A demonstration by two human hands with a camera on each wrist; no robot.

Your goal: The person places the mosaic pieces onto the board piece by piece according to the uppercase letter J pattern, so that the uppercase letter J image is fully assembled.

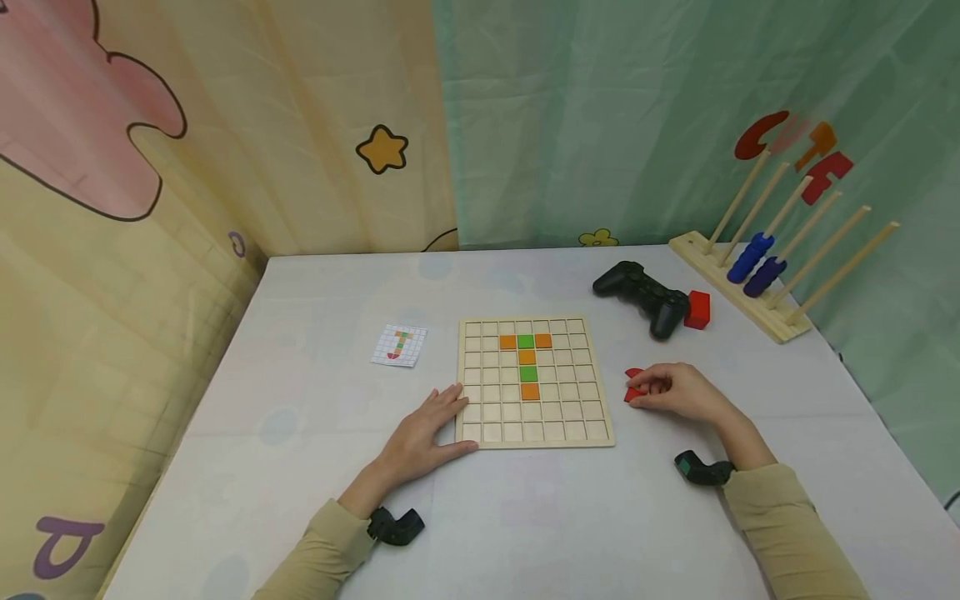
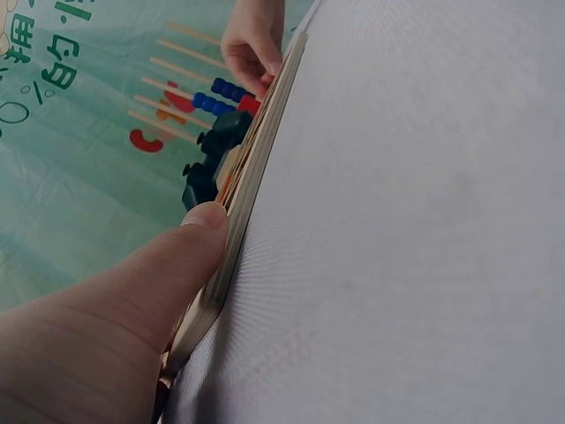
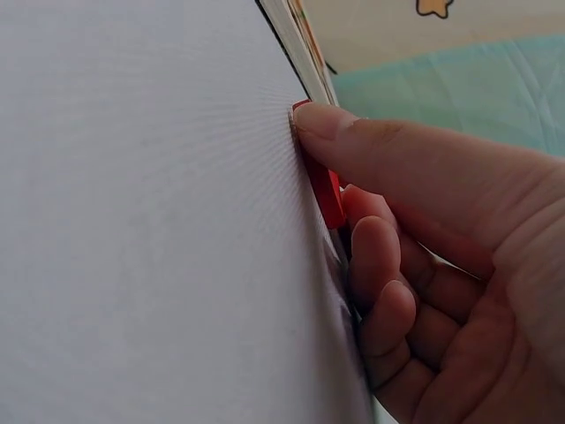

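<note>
A square wooden grid board (image 1: 491, 423) lies mid-table, with orange and green square tiles (image 1: 528, 374) forming a T shape in its cells. My left hand (image 1: 425, 437) rests at the board's lower left corner, fingers and thumb spread over its edge. To the right of the board, my right hand (image 1: 678, 392) pinches a flat red piece (image 3: 324, 190) at the table surface. Another red piece (image 1: 632, 372) shows beside the fingertips in the head view, partly covered by them. Left of the board is a small pattern card (image 1: 399, 346) showing a coloured figure on a grid.
Behind my right hand lie a black game controller (image 1: 643, 295) and a red block (image 1: 697, 310). A wooden peg stand (image 1: 780, 325) with blue beads on two pegs occupies the back right. Curtains (image 1: 570, 125) hang behind the table.
</note>
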